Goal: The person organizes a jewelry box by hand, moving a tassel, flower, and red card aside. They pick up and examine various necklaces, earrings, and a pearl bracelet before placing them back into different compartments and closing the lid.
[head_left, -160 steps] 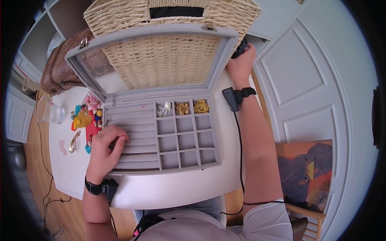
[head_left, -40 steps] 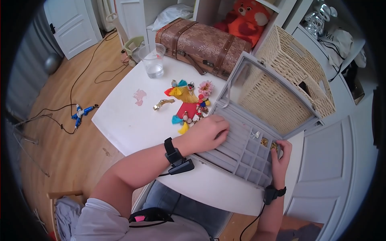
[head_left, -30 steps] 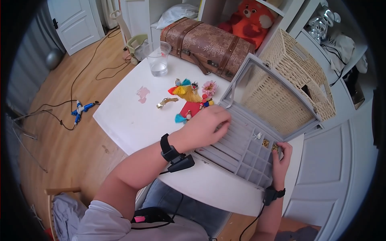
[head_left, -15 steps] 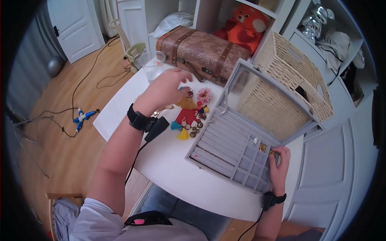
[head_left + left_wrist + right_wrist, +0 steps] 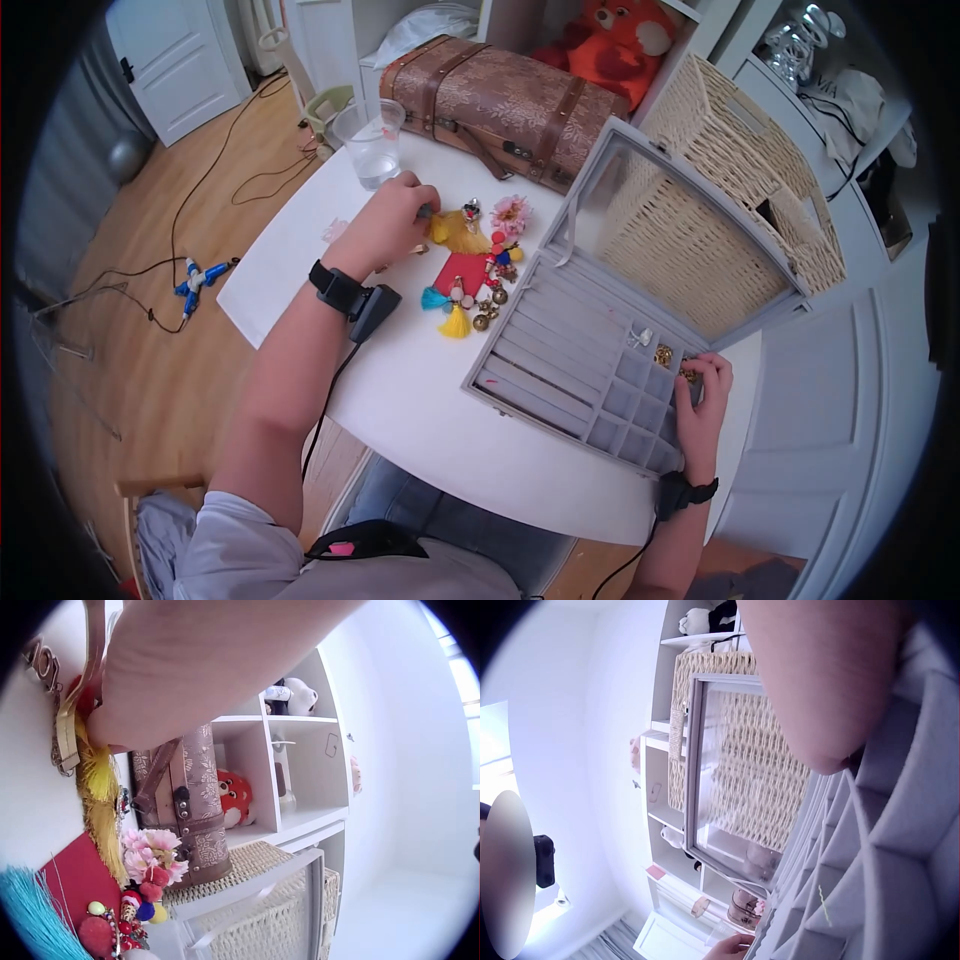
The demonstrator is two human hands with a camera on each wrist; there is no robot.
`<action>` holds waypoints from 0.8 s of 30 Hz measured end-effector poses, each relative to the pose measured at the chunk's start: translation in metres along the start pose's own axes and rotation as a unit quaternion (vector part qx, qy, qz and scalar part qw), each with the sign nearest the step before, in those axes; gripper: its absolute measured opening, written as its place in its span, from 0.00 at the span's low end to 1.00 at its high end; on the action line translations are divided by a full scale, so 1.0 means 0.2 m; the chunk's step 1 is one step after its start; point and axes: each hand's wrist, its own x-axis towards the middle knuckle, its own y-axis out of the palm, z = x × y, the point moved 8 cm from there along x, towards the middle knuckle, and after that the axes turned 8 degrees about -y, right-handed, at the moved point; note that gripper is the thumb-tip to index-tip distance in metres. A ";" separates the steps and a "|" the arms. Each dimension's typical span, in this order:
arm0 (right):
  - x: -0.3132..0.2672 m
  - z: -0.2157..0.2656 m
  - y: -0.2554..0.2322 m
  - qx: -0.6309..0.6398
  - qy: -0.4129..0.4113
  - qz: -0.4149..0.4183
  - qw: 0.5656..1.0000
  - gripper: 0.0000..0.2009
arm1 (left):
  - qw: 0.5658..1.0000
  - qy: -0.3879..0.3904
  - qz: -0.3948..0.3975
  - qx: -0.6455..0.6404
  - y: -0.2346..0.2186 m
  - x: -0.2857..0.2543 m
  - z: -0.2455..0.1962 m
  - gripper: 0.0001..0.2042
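My left hand [image 5: 385,225] is at the upper left of the ornaments, its bent fingertips pinching the top of a tasselled ornament. Its yellow tassel [image 5: 97,769] shows beneath the hand in the left wrist view, beside a gold clip [image 5: 67,739]. A red piece [image 5: 463,272], a pink flower [image 5: 511,215] and beaded pieces lie nearby. My right hand [image 5: 703,410] rests on the right side of the open grey jewellery box [image 5: 560,345], fingers loosely bent over the back right compartment of gold jewellery [image 5: 687,372]. Its fingertips are partly hidden.
Clear cups [image 5: 372,150] stand at the back left of the white table [image 5: 420,400]. A brown patterned case [image 5: 510,105] lies behind the ornaments. Behind the raised glass lid [image 5: 680,235] stands a woven basket [image 5: 730,150].
My left hand has left the ring rows of the box, moved left to the ornaments, and lowered with its fingers curling. The right hand came from behind the lid to the box's right side.
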 end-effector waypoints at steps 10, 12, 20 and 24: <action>-0.01 -0.02 0.00 -0.010 -0.003 -0.013 1.000 0.10 | 0.998 0.027 -0.058 -0.018 -0.08 -0.03 -0.08 0.13; -0.01 -0.01 0.00 -0.009 -0.004 -0.015 1.000 0.10 | 0.995 0.009 -0.087 -0.038 -0.11 -0.04 -0.10 0.12; -0.01 -0.02 0.00 0.001 -0.012 -0.021 1.000 0.10 | 0.996 -0.022 -0.060 -0.057 -0.07 -0.04 -0.08 0.08; -0.02 0.00 0.00 -0.021 -0.018 -0.021 0.999 0.11 | 0.995 -0.001 -0.080 -0.060 -0.11 -0.03 -0.12 0.10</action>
